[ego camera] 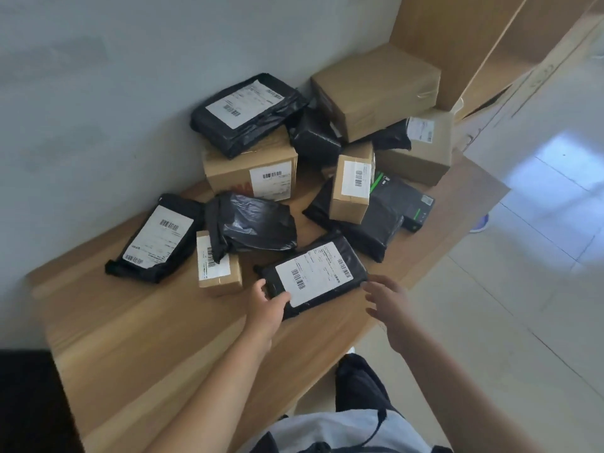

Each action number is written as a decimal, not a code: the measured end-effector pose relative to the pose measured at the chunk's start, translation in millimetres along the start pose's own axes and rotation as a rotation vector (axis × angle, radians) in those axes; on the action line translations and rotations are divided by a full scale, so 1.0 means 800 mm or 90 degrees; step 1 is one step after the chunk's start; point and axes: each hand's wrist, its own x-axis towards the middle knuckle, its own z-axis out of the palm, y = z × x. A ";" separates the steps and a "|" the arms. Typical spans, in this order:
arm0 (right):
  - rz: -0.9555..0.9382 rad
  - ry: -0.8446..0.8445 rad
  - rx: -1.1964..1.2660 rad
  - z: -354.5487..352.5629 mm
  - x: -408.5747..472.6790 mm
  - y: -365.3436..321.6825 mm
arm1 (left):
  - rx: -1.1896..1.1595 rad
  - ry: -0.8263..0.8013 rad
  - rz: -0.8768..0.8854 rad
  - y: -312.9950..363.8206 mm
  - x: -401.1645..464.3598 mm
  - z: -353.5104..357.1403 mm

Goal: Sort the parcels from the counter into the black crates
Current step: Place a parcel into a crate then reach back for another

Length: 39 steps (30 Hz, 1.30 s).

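Two bare forearms with no sleeves showing. A pale grey top with dark trim, and dark trousers below.

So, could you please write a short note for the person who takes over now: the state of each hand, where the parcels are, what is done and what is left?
Left hand: grips the near left corner of the flat black labelled parcel, thumb on top.
Right hand: open, fingers spread, just beside that parcel's right end, not yet holding it.
Parcels: all visible ones lie on the wooden counter, black bags and brown boxes in a loose pile towards the wall.
Done: nothing can be confirmed; no black crates are in view.
Left: lift this parcel, then sort the rest of the pile.
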 end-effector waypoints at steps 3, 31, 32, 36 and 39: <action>-0.020 -0.070 -0.108 -0.001 0.052 -0.025 | -0.045 0.049 -0.059 0.006 0.005 0.016; -0.204 -0.366 -0.214 0.008 0.046 -0.057 | -0.287 0.073 -0.134 -0.069 -0.100 0.003; -0.232 -0.374 -0.217 0.011 0.034 -0.060 | -0.249 0.068 -0.120 -0.071 -0.109 -0.009; -0.345 -0.433 -0.259 0.023 -0.021 -0.074 | -0.151 0.220 -0.026 -0.080 -0.150 -0.070; -0.411 -0.503 -0.282 0.030 -0.074 -0.094 | -0.134 0.158 0.123 -0.085 -0.193 -0.114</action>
